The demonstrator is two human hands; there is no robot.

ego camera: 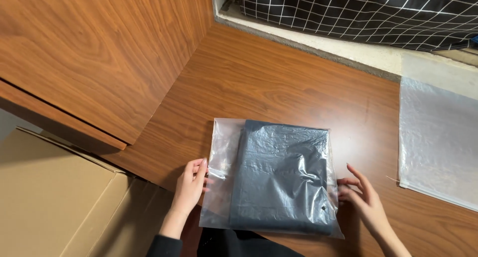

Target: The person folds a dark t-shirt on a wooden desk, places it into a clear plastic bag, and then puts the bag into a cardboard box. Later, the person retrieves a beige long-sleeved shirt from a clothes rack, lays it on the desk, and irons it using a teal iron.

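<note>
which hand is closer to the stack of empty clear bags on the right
Right. The right hand lies between the packed bag and the empty clear bags; the left hand is at the packed bag's far edge.
</note>
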